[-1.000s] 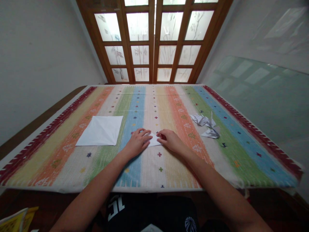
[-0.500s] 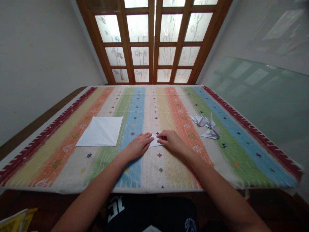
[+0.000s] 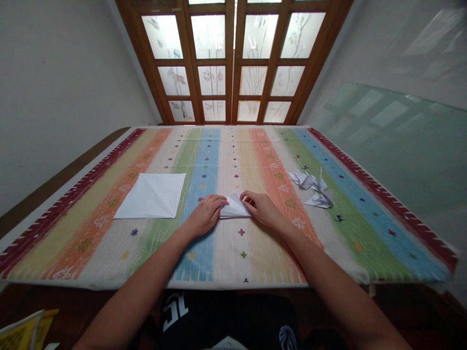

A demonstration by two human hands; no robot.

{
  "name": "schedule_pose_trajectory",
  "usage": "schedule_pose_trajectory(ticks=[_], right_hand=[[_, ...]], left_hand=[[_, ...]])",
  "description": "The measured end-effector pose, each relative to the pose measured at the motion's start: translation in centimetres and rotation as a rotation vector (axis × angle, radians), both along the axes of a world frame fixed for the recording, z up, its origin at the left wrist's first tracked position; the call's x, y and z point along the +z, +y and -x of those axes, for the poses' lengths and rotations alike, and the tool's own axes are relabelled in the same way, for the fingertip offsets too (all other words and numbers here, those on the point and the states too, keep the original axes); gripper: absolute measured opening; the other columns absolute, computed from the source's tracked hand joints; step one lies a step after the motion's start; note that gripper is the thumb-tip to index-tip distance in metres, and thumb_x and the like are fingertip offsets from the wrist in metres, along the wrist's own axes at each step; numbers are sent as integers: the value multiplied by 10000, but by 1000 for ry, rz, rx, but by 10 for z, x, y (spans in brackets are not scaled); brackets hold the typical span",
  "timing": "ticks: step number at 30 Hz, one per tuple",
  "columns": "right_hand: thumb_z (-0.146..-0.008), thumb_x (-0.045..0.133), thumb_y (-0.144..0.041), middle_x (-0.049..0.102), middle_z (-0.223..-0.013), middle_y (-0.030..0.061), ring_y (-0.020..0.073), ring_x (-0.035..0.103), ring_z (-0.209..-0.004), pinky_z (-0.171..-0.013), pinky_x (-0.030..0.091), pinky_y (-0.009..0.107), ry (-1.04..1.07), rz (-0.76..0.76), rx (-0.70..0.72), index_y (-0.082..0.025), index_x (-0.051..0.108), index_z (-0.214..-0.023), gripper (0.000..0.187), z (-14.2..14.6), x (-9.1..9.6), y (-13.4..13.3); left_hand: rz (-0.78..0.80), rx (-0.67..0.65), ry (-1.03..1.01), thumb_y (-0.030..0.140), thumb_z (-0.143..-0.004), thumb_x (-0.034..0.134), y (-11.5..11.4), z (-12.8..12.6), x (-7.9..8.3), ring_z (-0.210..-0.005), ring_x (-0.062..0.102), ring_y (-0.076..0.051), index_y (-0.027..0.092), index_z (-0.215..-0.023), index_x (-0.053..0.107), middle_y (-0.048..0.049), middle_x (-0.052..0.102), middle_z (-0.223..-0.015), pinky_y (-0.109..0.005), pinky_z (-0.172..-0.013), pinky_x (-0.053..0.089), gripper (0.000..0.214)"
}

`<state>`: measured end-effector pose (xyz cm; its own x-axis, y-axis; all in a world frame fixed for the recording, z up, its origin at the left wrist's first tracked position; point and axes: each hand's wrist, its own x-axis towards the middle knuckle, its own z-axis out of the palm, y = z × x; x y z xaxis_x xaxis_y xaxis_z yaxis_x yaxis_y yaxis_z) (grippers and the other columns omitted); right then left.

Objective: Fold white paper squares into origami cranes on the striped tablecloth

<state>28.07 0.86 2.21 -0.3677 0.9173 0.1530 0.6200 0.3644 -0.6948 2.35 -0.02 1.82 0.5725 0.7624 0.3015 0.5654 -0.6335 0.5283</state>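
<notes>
A small folded piece of white paper (image 3: 235, 209) lies on the striped tablecloth in front of me, its near side showing layered edges and its top coming to a point. My left hand (image 3: 207, 212) holds the paper's left side, with the fingers together and bent over it. At the right side, my right hand (image 3: 263, 208) has thumb and forefinger curled together on the paper's edge. Farther left lies a stack of white paper squares (image 3: 151, 196) with faint crease lines. Several folded paper figures (image 3: 312, 187) rest in a cluster to the right.
The striped tablecloth (image 3: 241, 267) covers a wide table that reaches to wooden doors (image 3: 232, 92) with frosted panes. A glass panel (image 3: 394, 141) leans along the right wall. Something yellow (image 3: 25, 330) is at the lower left, below the table edge.
My hands have moved slightly apart, and more of the folded paper shows between them. Its upper layer now looks lifted and opened out. The camera view has shifted a little.
</notes>
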Motion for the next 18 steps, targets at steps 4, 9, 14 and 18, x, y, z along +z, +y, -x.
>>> schedule_pose_trajectory(ticks=[4, 9, 14, 18], right_hand=[[-970, 643, -176, 758, -898, 100, 199, 672, -784, -742, 469, 300, -51, -66, -6, -172, 792, -907, 162, -1, -2, 3], [-870, 789, -220, 725, -769, 52, 177, 615, -679, -647, 415, 281, -57, 33, -30, -169, 785, -861, 52, 0, -3, 3], [-870, 722, -145, 721, -713, 36, 154, 605, -649, -626, 401, 260, 2, 9, -54, -171, 748, -751, 125, 3, 2, 0], [-856, 726, -132, 738, -715, 45, 163, 631, -656, -628, 415, 264, 15, 9, -87, -175, 776, -762, 115, 6, 6, -3]], left_hand=[[-4, 11, 63, 184, -994, 536, -2, -1, 2, -1238, 623, -303, 196, -1063, 758, -116, 744, -1272, -547, -1098, 499, 233], [43, -7, 77, 309, -950, 704, -6, 0, 6, -1250, 609, -312, 202, -1085, 730, -120, 699, -1363, -530, -1111, 484, 174], [70, -15, 103, 327, -827, 844, -7, 0, 7, -1301, 589, -331, 218, -1128, 685, -122, 651, -1416, -526, -1135, 471, 357], [69, 10, 101, 333, -802, 854, -7, 0, 6, -1343, 566, -344, 225, -1205, 657, -135, 610, -1460, -540, -1152, 460, 461]])
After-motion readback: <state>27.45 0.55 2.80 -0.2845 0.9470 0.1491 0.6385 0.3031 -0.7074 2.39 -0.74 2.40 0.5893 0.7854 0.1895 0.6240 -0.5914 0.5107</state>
